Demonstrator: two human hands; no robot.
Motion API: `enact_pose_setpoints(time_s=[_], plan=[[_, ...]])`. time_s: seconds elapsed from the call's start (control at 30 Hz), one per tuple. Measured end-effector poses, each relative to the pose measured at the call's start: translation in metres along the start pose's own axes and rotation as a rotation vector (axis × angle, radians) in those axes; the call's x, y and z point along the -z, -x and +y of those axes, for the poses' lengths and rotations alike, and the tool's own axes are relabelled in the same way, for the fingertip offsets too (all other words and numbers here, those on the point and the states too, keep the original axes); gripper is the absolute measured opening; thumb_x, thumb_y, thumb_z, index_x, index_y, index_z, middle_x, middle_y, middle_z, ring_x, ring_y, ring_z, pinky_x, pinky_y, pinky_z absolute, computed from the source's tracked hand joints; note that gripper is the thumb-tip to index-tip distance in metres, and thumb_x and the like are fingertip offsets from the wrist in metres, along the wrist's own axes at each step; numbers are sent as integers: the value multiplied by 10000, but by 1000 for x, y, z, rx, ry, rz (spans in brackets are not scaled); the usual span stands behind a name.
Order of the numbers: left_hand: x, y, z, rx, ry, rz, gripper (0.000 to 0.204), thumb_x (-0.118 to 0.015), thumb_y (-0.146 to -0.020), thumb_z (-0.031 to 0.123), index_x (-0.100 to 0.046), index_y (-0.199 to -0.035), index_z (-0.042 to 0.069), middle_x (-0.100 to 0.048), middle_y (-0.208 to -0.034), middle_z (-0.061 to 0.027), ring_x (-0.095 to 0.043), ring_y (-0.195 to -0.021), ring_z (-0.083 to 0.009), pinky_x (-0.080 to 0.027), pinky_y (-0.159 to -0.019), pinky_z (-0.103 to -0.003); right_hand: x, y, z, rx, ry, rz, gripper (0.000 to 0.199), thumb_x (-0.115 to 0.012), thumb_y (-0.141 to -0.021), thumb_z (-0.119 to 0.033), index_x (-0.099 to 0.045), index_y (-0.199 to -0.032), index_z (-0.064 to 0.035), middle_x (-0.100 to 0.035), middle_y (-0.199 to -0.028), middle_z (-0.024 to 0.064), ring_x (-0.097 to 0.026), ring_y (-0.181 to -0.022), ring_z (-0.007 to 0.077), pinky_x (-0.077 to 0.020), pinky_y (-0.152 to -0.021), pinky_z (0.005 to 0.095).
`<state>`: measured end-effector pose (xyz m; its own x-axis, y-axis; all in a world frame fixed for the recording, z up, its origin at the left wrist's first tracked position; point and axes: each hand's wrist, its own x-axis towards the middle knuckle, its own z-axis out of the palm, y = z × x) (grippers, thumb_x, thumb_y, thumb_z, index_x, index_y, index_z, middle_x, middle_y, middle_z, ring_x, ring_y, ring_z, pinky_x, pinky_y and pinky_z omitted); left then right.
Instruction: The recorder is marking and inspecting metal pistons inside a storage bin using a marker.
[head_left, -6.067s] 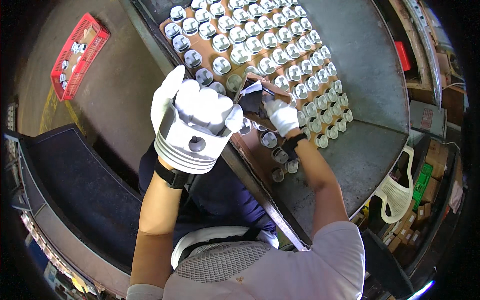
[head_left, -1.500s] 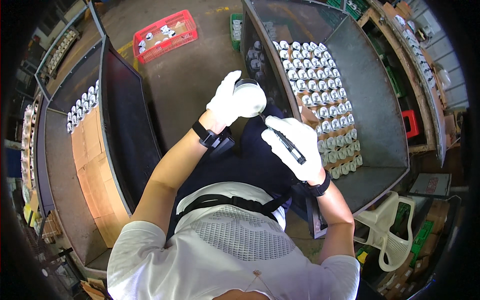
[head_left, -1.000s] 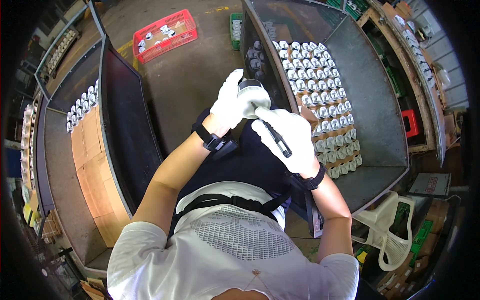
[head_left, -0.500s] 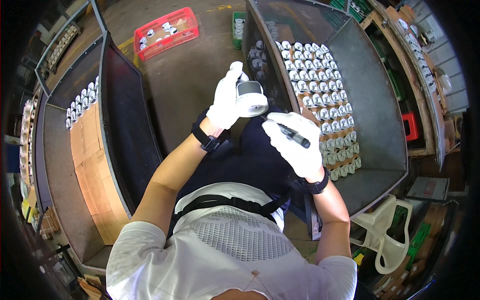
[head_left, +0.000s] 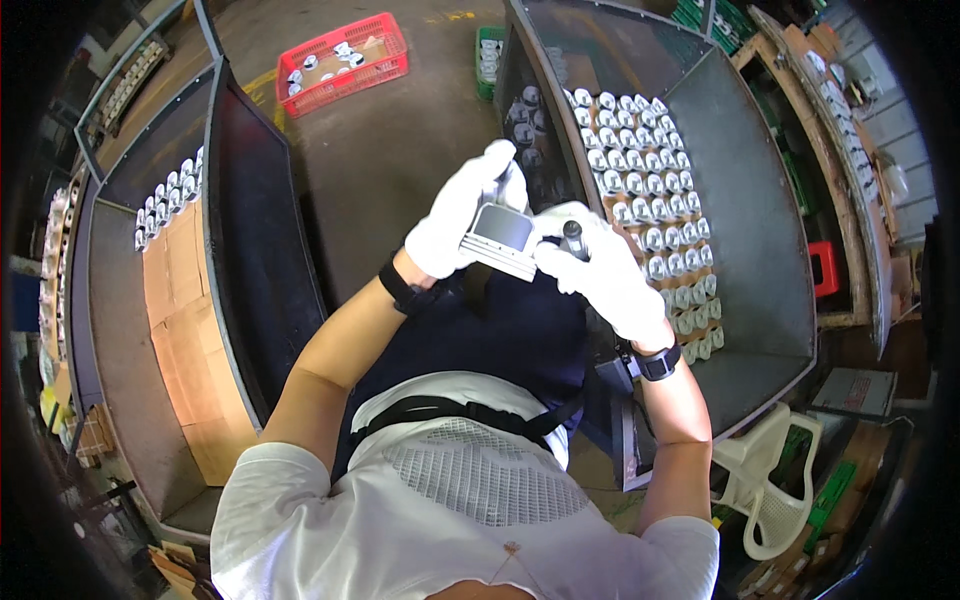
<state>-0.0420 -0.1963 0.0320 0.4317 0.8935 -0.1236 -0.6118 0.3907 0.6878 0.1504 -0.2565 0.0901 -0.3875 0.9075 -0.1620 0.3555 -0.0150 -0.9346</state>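
A silver engine piston [head_left: 502, 232] with a dark grey coated patch on its skirt is gripped in my white-gloved left hand [head_left: 450, 222], its ring grooves facing down toward me. My right hand [head_left: 615, 285], gloved too, is closed around a dark marker pen [head_left: 573, 238] whose end points up. Its fingertips meet the right edge of the piston, or come very close to it. Rows of similar pistons [head_left: 655, 210] stand on cardboard in the metal cart to my right.
To the left, another metal cart [head_left: 250, 190] holds several pistons [head_left: 168, 200] at the far end of its cardboard sheets [head_left: 185, 330]. A red crate [head_left: 345, 75] with loose pistons lies on the floor ahead, near a green crate [head_left: 488, 65]. A pale plastic chair [head_left: 765, 480] stands at lower right.
The piston has turned in my left hand, so its ring grooves now show. My right hand has rotated, tipping the marker upright, and moved in against the piston's side.
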Motion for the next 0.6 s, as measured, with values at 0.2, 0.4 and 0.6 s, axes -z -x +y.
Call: enact_pose_setpoints(time_s=[0.2, 0.4, 0.6], plan=[[-2, 35, -23, 250, 303, 184, 321, -581, -982, 361, -588, -762, 128, -580, -652, -44, -581, -555, -193, -507, -538, -349, 9, -17, 13, 117, 339, -308, 293, -696, -896, -297, -573, -933, -34, -549, -803, 50, -541, -620, 114, -452, -544, 275], [43, 34, -67, 324, 572, 169, 409, -558, -975, 435, -609, -782, 78, -599, -679, -80, -594, -626, -221, -522, -630, -367, -6, -35, -15, -154, 358, -727, 442, -753, -845, -359, -621, -996, 35, -592, -712, 71, -538, -559, 110, -442, -502, 284], [82, 52, -40, 17, 251, 374, 372, -524, -992, 450, -601, -935, 90, -615, -758, -37, -615, -657, -192, -550, -743, -432, -32, -39, -3, -559, -55, -647, 201, -756, -861, -244, -704, -867, -51, -533, -608, -68, -443, -499, 12, -281, -436, 197]])
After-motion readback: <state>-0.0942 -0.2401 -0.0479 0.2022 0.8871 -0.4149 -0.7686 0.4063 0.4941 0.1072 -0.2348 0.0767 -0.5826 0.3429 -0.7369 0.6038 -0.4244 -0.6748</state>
